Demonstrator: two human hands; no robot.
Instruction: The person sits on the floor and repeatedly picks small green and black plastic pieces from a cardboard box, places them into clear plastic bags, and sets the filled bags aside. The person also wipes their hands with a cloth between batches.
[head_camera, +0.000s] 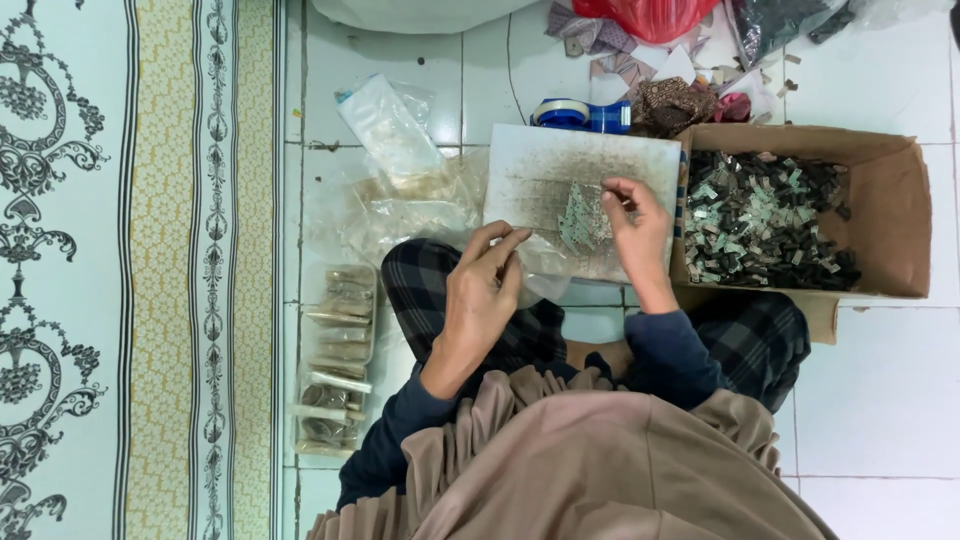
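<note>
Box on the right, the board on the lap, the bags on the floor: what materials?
Box: brown corrugated cardboard by the look, matte, raw folded flaps. Board: probably a stiff whitish sheet, matte, with dark smudges; plastic or card, cannot tell. Bags: thin clear plastic film, glossy and crinkled. The right hand rests on the board; the left hand touches a clear bag.

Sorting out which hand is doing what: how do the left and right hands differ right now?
The right hand rests on the white board, fingers pinched at a small pile of pale green pieces; the left hand hovers off the board over the lap, fingers loosely extended around thin clear plastic. The right is nearer the cardboard box. Both wear dark blue sleeves.
</note>
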